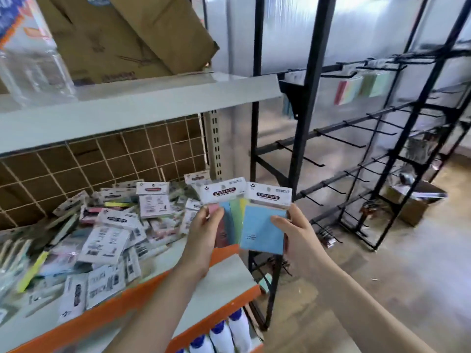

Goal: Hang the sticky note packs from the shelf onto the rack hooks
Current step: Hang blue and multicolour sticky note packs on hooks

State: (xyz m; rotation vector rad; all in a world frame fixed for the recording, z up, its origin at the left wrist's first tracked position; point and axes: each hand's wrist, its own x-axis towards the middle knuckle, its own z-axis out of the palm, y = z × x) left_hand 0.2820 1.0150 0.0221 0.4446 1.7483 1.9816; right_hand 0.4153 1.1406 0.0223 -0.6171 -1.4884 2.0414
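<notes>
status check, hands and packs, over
Left hand grips multicolour pack. Right hand grips blue pack. Rack hooks to the right, mostly bare, nothing in the way.

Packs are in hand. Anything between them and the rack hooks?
Nothing visible blocks them. The left hand and right hand each hold a sticky note pack in the air, and the bare rack hooks lie to the right. Only the rack's black front post stands near that route.

Two upright sticky note packs (244,215), overlapping
</notes>
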